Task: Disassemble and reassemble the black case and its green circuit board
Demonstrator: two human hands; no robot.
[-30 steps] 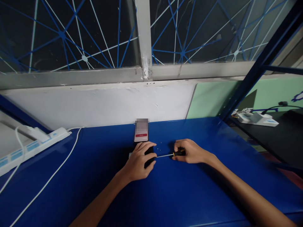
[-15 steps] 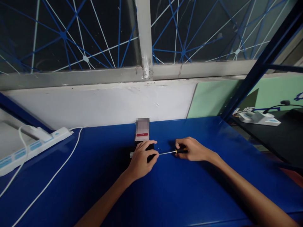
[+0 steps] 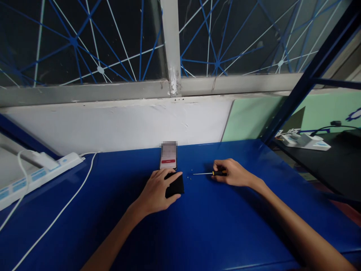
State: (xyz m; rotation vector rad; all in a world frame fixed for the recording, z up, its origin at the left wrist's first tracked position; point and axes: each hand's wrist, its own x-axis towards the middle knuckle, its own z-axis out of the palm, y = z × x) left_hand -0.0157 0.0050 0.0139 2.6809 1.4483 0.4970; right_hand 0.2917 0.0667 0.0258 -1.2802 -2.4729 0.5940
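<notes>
My right hand (image 3: 233,173) is closed around the black-and-yellow handle of a screwdriver (image 3: 202,174). The screwdriver's thin metal shaft points left, its tip apart from everything else. My left hand (image 3: 158,192) spans a black, flat-sided box-shaped object (image 3: 175,184), index finger along its far edge and thumb along its near edge. The palm and fingers hide the object's left part, and its exact kind cannot be made out. Several tiny shiny pieces, which look like screws (image 3: 189,178), lie on the table between the black object and the screwdriver tip.
A phone (image 3: 168,162) with a lit screen stands behind the black object on the blue table (image 3: 203,226). At the left lies a white power strip (image 3: 39,177) with a white cable (image 3: 70,203). A blue metal post (image 3: 293,90) rises at the right.
The screwdriver has moved back to the right and slightly away from me, off my left fingertips. My left thumb and index finger have parted and now lie along the black object.
</notes>
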